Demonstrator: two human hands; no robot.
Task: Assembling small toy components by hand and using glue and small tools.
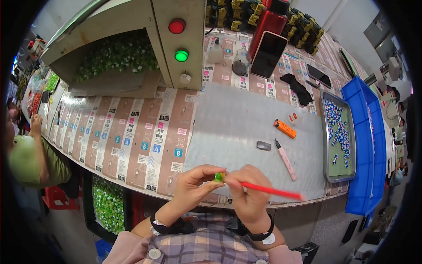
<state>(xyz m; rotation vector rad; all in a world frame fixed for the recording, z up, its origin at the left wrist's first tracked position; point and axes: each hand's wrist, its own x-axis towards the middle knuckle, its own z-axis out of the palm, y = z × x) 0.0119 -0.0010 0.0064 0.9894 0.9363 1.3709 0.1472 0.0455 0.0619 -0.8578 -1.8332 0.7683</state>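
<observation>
Plaid cloth (211, 242) nearest, with green piece (219, 176) and red tool (272, 190) brought together above

Held the green piece between thumb and forefinger of the left hand (191, 189), with tips nearly closed, in front of the body by the near edge of the grey mat (220, 127). Gripped the red tool in the right hand (250, 196), with thumb and fingers closed round it and its long end pointing out to the right, blurred. Could not tell exactly where its near end met the piece, with fingers in the way.

Called, probably, for a light pinch, firm enough to prevent rolling yet gentle enough to spare something so small. Wanted both hands braced together for steadiness, and short finger strokes rather than swings of the wrist. Likely went better by turning the piece with the left fingertips than by reaching round its far side. Had, lying beyond on the mat, a pink-handled pointed tool (286, 162) and a dark block (263, 145), both clear of the hands.
</observation>
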